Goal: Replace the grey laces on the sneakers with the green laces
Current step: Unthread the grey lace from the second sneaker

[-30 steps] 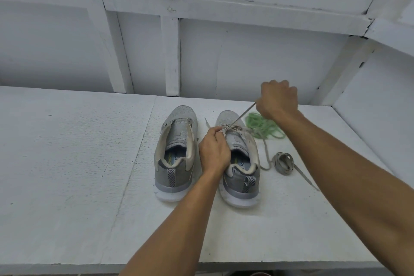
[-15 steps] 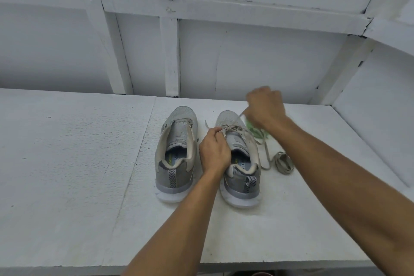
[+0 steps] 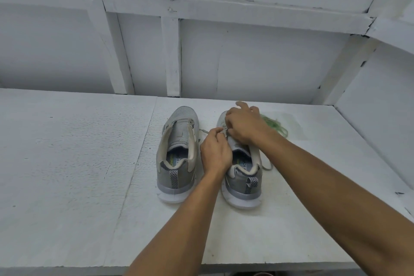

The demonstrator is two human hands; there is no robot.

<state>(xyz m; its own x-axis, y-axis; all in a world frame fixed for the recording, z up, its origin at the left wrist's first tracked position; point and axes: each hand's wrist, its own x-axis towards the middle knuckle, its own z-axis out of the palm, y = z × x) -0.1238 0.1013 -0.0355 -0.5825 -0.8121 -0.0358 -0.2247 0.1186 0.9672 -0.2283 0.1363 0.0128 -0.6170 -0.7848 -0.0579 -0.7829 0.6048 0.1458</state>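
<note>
Hands: both work at the right sneaker (image 3: 244, 177). Our left hand (image 3: 216, 152) is curled and pinches the grey lace (image 3: 222, 131) at the eyelets. Our right hand (image 3: 244, 125) sits just beyond it, touching it, with thumb and forefinger closed on the same lace and one finger pointing toward the far edge.
Change: a second ago our right hand was raised, drawing a length of lace taut, up and away. It has since come back down to the eyelets.
Meaning: we judge that one crossing has been pulled free and the next is being picked up. Unlacing of this shoe looks partway done, and no green is threaded anywhere yet.
Left sneaker (image 3: 177, 154): it stands just beside the right one, on the side of the left edge, heel toward the near edge. We see no lace in its eyelets, so it is likely already stripped.
Green laces (image 3: 276, 126): a loose heap near the far edge, to the right of the right sneaker's toe and partly behind our right wrist. Neither hand touches it.
Grey loop (image 3: 267, 165): it lies on the surface (image 3: 89, 163) against the right sneaker's outer side, and the rest is hidden under our right forearm.
Surface: white rough board, with a seam running from far edge to near edge, left of the shoes.
In the way: our hands cover the eyelet rows, so we cannot tell how many remain laced. The slack lying beside the shoe may snag as more is drawn out.
</note>
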